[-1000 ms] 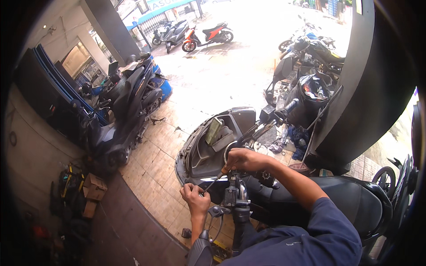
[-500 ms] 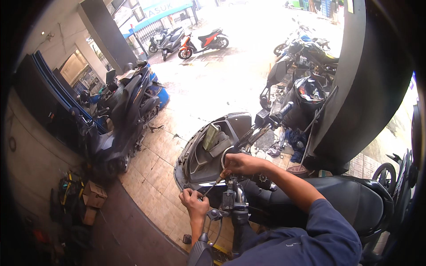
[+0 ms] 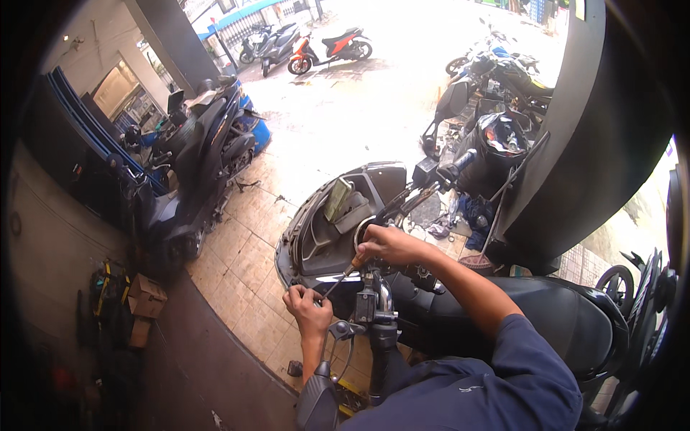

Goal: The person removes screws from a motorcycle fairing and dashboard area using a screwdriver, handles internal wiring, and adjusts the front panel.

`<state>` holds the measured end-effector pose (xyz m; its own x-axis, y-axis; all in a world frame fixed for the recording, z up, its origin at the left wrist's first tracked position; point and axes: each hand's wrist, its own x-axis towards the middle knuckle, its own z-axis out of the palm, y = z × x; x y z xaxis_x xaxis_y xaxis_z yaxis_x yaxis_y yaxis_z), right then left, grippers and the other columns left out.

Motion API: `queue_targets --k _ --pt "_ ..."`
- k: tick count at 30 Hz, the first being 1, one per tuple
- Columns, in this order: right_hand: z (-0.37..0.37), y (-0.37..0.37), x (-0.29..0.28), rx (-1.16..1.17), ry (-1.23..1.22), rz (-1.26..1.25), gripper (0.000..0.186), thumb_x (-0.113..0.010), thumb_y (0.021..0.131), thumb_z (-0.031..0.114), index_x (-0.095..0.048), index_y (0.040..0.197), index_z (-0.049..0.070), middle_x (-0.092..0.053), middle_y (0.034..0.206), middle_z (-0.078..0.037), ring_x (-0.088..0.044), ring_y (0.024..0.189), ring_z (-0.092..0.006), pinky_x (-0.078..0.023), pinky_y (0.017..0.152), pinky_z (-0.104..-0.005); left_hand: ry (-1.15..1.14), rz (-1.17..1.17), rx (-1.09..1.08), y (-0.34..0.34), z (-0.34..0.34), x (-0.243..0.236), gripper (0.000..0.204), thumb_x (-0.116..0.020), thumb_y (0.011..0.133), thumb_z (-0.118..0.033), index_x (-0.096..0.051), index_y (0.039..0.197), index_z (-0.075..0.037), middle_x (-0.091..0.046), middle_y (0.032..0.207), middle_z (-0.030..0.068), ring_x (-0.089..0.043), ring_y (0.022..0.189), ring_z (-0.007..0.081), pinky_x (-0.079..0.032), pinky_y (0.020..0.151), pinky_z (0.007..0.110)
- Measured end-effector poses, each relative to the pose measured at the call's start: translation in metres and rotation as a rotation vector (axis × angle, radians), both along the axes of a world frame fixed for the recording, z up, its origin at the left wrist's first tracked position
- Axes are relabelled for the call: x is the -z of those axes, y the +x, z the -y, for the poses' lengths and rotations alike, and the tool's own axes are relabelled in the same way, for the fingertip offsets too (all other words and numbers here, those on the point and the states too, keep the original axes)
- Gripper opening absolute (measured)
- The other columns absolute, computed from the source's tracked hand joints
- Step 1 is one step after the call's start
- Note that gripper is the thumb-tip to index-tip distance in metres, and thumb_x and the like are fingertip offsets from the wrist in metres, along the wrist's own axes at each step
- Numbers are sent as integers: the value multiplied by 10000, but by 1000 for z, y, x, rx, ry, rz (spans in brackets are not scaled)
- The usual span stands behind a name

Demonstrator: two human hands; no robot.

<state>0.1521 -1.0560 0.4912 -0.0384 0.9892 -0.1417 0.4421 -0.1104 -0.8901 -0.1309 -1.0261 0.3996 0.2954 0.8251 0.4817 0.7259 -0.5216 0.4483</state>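
My right hand is closed around the amber handle of a screwdriver, whose thin shaft slants down to the left. At its tip, the curled fingers of my left hand pinch something small and hard to make out, by the edge of the scooter's front panel. Both hands are just ahead of the handlebar, near the brake fluid reservoir. The black handlebar grip lies closer to me, with a mirror beside it.
The long black seat stretches to the right. A dark pillar rises beyond it, next to a bin bag of rubbish. Another scooter stands on the left, with cardboard boxes nearer. A red scooter is parked outside.
The view has shifted a little, so the scene sits slightly differently. Both hands keep nearly the same place on the scooter, with the screwdriver still between them.
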Motion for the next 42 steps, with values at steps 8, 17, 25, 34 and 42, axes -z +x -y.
queue_targets --k 8,17,25,34,42 --pt "-13 14 22 -91 143 -50 107 -640 946 103 -598 999 21 -690 978 -137 -686 941 -231 -521 814 -364 3 -3 19 11 -10 -5 125 -707 620 -23 -596 676 -39 -508 960 142 -475 985 364 -408 906 480" --pt "-17 8 25 -149 215 -33 168 -582 959 9 -573 1126 15 -696 1042 -84 -676 972 -198 -516 865 -362 -48 -19 -6 4 -7 2 114 -734 633 -44 -648 707 -52 -502 986 142 -460 1005 350 -406 917 481" --pt "-10 5 34 -126 380 19 228 -639 963 150 -561 1113 -3 -685 1017 -110 -685 911 -181 -534 816 -327 -131 -60 -24 5 -4 2 107 -731 654 -43 -664 736 -35 -459 1112 191 -417 1113 379 -396 970 506" --pt "-17 2 35 -99 445 -134 195 -621 976 192 -599 1099 42 -697 867 -72 -631 746 -136 -511 668 -311 -155 -53 -6 3 -6 2 96 -739 668 -60 -695 745 -23 -452 1287 238 -349 1260 427 -356 1042 525" --pt "-12 4 37 -87 521 -33 179 -573 976 141 -611 1098 16 -675 964 -95 -662 881 -228 -514 824 -360 -151 -80 -6 3 -6 1 106 -762 682 -74 -716 763 -23 -455 1317 214 -366 1273 403 -360 1055 496"
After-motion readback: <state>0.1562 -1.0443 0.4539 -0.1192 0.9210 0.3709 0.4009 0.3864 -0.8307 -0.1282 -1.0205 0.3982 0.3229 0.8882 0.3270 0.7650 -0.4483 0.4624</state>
